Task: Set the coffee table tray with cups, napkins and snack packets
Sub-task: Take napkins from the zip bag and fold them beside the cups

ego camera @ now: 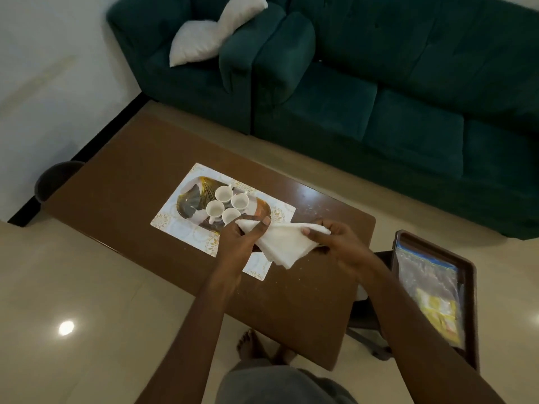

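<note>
Above the near end of the tray [186, 196], you hold a white napkin [281, 243] stretched between both hands. Your left hand [240, 239] pinches one corner, fingers closed; your right hand [332, 240] grips the other. Four white cups [227, 204] stand clustered on the tray, just beyond the napkin.

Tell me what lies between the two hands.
Head view: the white napkins span from the left hand to the right hand, both gripping them.
</note>
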